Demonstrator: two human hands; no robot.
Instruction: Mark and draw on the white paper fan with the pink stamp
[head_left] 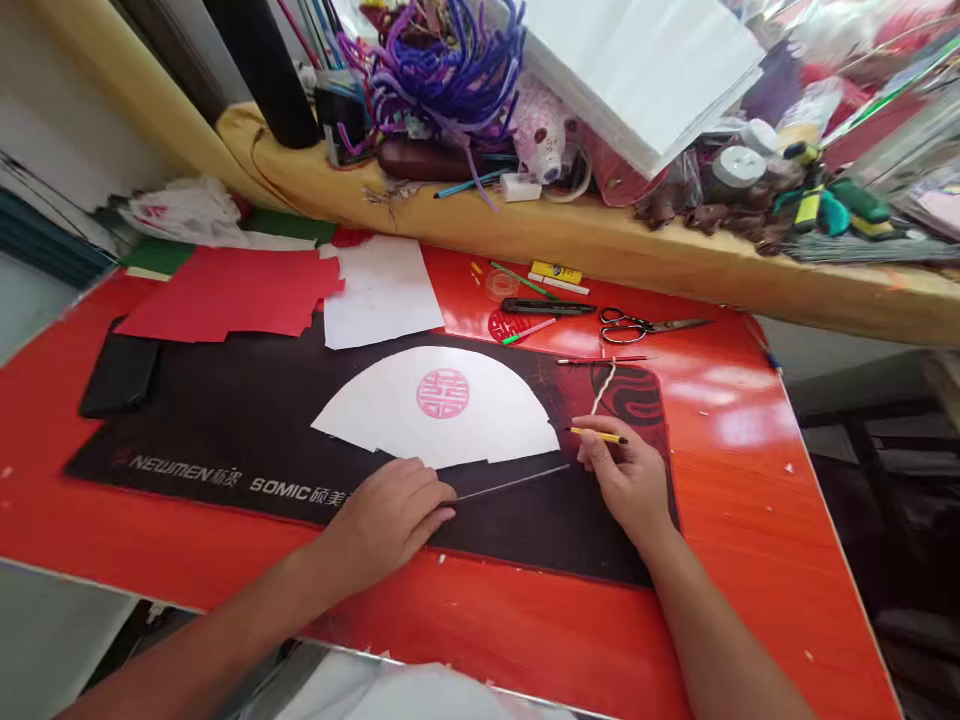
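A white paper fan shape [390, 405] with a pink round double-happiness design [442, 393] lies on the black desk mat [225, 400]. My left hand [397, 505] rests just below its lower edge, fingers closed on one end of a thin grey strip [517, 483]. That strip points right along the mat; whether it is a ruler or a stick I cannot tell. Between the fingers of my right hand [626, 475] is a short yellow pencil [604, 436], its dark tip near the fan's right corner. A pale twisted cord [604, 388] runs up from beside this hand.
Behind the mat lie scissors [630, 325], a black utility knife [547, 307], a dark red pencil [600, 360] and a yellow glue stick [556, 271]. Red paper [232, 295], white paper [382, 295] and a black case [120, 375] sit left. A crowded shelf [337, 200] borders the back.
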